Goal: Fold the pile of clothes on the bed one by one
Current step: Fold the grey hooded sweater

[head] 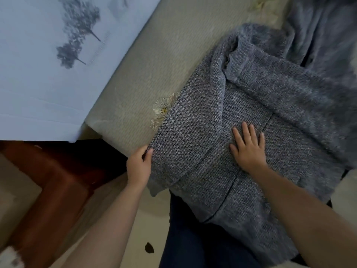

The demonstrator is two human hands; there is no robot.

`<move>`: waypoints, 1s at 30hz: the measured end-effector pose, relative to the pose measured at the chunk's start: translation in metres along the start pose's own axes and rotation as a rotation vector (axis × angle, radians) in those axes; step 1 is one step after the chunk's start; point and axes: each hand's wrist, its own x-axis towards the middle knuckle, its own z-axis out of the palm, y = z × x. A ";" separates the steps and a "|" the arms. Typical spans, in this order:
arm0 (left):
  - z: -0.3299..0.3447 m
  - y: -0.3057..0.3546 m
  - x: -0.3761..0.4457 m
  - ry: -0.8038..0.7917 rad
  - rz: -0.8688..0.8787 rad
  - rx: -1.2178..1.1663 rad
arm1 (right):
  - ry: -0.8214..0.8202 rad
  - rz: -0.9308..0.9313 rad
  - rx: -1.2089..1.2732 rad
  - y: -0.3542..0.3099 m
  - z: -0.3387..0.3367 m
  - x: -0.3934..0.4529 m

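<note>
A grey knitted sweater (195, 136) lies spread over the beige bed (154, 60) and hangs over its near edge. One sleeve with a ribbed cuff (234, 60) is folded across its upper part. My left hand (139, 165) pinches the sweater's left edge between thumb and fingers. My right hand (248, 147) lies flat on the middle of the sweater, fingers straight and spread. More grey-blue clothes (320, 31) lie heaped at the upper right.
A pale blue pillow or sheet with a tree print (48, 60) covers the left of the bed. A brown wooden bed frame (58, 182) runs below it. An embroidered leaf motif (162, 111) shows on the bedcover. My dark trousers (195, 238) are at the bottom.
</note>
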 end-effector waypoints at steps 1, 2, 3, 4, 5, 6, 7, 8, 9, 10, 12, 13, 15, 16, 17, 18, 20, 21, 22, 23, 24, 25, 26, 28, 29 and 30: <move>-0.005 -0.001 -0.001 0.017 0.004 -0.021 | 0.015 0.015 -0.011 -0.001 0.002 0.000; -0.010 -0.003 -0.002 0.023 0.000 -0.029 | 0.030 0.024 -0.018 -0.002 0.004 -0.001; -0.013 -0.007 -0.001 0.011 -0.010 -0.032 | 0.045 0.027 -0.014 -0.004 0.005 0.000; -0.016 -0.010 0.001 -0.018 -0.022 -0.027 | 0.063 0.026 0.000 -0.004 0.006 0.000; -0.020 -0.011 0.003 -0.042 -0.034 -0.025 | 0.082 0.024 0.016 -0.004 0.007 0.001; -0.023 -0.011 0.006 -0.043 -0.053 -0.036 | 0.099 0.021 0.027 -0.003 0.008 0.002; -0.026 -0.009 0.011 -0.020 -0.093 -0.075 | 0.113 0.017 0.030 -0.002 0.009 0.002; -0.029 -0.005 0.018 0.012 -0.163 -0.157 | 0.129 0.014 0.033 -0.001 0.011 0.002; -0.032 0.003 0.025 0.039 -0.266 -0.303 | 0.142 0.011 0.044 0.000 0.011 0.003; -0.037 0.015 0.032 0.057 -0.371 -0.493 | 0.150 0.010 0.061 -0.001 0.011 0.002; -0.046 0.047 0.049 0.051 -0.494 -0.847 | 0.153 0.010 0.096 -0.002 0.009 0.002; -0.050 0.067 0.056 0.041 -0.475 -0.933 | 0.147 0.009 0.109 -0.001 0.008 0.001; -0.056 0.114 0.069 -0.003 -0.360 -1.025 | 0.119 0.002 0.152 0.003 0.003 -0.001; -0.057 0.140 0.074 -0.048 -0.285 -1.062 | 0.117 -0.013 0.219 0.005 -0.001 -0.003; -0.054 0.167 0.078 -0.103 -0.209 -1.081 | 0.127 -0.033 0.324 0.009 -0.006 -0.007; -0.047 0.194 0.080 -0.166 -0.133 -1.078 | 0.149 -0.046 0.460 0.013 -0.012 -0.013; -0.019 0.247 0.071 -0.298 -0.028 -1.038 | 0.223 -0.021 0.731 0.027 -0.024 -0.030; 0.001 0.271 0.060 -0.370 -0.010 -1.001 | 0.270 0.015 0.834 0.036 -0.029 -0.040; 0.023 0.290 0.047 -0.449 -0.003 -0.951 | 0.318 0.061 0.912 0.046 -0.032 -0.050; 0.047 0.306 0.031 -0.534 -0.005 -0.898 | 0.364 0.112 0.972 0.057 -0.035 -0.060; 0.070 0.319 0.014 -0.618 -0.012 -0.847 | 0.405 0.163 1.019 0.068 -0.036 -0.069; 0.092 0.329 -0.004 -0.699 -0.022 -0.803 | 0.441 0.211 1.056 0.080 -0.036 -0.078; 0.112 0.337 -0.020 -0.786 -0.024 -0.764 | 0.472 0.255 1.088 0.092 -0.034 -0.086; 0.142 0.350 -0.047 -0.999 -0.003 -0.683 | 0.534 0.344 1.153 0.112 -0.029 -0.101; 0.152 0.354 -0.056 -1.089 0.026 -0.615 | 0.569 0.398 1.193 0.120 -0.026 -0.107; 0.159 0.356 -0.060 -1.134 0.087 -0.513 | 0.606 0.457 1.243 0.126 -0.023 -0.113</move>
